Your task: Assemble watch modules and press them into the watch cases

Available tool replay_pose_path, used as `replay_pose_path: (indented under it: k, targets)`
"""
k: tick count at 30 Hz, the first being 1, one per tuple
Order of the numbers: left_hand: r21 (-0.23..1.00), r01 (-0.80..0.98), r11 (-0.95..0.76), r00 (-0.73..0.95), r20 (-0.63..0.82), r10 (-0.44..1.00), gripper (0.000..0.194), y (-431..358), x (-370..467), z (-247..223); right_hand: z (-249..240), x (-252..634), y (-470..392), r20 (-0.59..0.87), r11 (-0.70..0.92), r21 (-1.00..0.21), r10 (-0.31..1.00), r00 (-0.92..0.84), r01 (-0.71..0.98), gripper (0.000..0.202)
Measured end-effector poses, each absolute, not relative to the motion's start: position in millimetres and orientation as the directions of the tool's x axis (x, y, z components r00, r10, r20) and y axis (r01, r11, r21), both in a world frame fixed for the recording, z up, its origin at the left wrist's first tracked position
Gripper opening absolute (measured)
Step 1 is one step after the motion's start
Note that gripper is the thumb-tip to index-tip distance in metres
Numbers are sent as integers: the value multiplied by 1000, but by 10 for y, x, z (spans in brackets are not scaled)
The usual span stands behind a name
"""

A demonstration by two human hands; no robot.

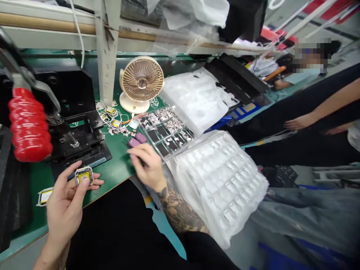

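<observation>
Bare patch of green bench top (119,165) between the black clamp fixture (84,146) and the clear compartment box (181,150), cut off in front by the bench edge slanting from lower left up toward the right. Tight on the left: fixture base just beyond the left hand (66,204), red clamp handle (29,125) above it. Crowded toward the rear, with wired yellow-faced modules (116,123) in loose white leads and a cream desk fan (142,79) behind. Hemmed in on the right by the compartment box, then by a plastic-wrapped tray (194,168) reaching out past the bench edge.

Pinched in the left hand, near the bench's front edge: a white-framed square module (83,173), yellow face turned up, thumb pressed on its lower part, fingers beneath and behind. Just left of that wrist, on the bench, a second white-framed module (44,196). Near the front edge, the right hand (149,168), fingers curled toward the thumb, just beside two purple blocks (140,138) and the box's near corner.

Cannot tell whether anything sits inside the right hand's curl. Second module partly covered by the left hand; module's underside hidden by fingers. Tray contents hazy under film; co-worker's hand (302,122) blurred at far right.
</observation>
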State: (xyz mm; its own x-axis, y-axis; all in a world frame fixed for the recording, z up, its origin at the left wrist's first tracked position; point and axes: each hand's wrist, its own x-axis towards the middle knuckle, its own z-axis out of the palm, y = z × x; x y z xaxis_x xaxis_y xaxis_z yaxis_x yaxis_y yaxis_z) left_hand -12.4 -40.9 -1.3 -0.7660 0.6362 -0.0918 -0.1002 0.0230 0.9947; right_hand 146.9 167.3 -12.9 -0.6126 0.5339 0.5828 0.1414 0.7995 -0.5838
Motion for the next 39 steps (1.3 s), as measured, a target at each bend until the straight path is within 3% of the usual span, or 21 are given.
replay_pose_path:
  k: [3,6,8,11,13,15,17,19,24,27,30,33,36,39]
  targets:
    - [997,-77,26,-760,-75,646,59,-414,-118,3,-185,1313,1543,411,884,-416,394,-822,215,36]
    - [998,-65,27,-750,-66,658,60,-416,-121,3,-50,1381,1673,391,890,-410,367,-844,197,51]
    - [998,-55,20,-753,-55,656,61,-410,-126,-2,109,1505,1934,472,866,-446,441,-764,225,39]
    - [999,-48,25,-749,-53,660,57,-396,-135,-12,338,1660,2572,497,774,-386,633,-593,502,25]
    - [998,-52,30,-743,-58,667,52,-391,-142,-17,421,1685,3054,396,631,-298,764,-509,716,29]
    - [998,-52,29,-737,-58,673,47,-393,-147,-20,439,1647,3465,207,512,-229,857,-472,828,26]
    - [999,-44,21,-736,-47,675,44,-396,-145,-20,417,1572,3740,32,458,-190,887,-461,868,19]
    - [999,-39,6,-740,-33,672,42,-393,-139,-16,390,1498,3877,-50,460,-182,878,-475,869,13]
    - [997,-61,-46,-742,-14,671,38,-389,-133,-23,407,1509,3893,-10,485,-182,869,-495,855,18]
    - [999,-40,-19,-712,-15,702,30,-429,-161,-68,477,1641,3749,116,437,-218,900,-421,873,22]
    - [987,125,99,-655,7,756,23,-475,-184,-107,539,1708,3364,335,518,-364,848,-410,774,21]
    - [948,283,147,-584,48,811,20,-478,-173,-87,517,1604,2751,513,728,-480,685,-517,489,16]
    - [938,330,109,-552,98,828,19,-433,-180,-49,392,1400,2102,564,798,-577,544,-622,175,12]
    - [931,349,103,-551,115,827,21,-399,-205,-35,221,1209,1607,547,726,-686,478,-687,-41,16]
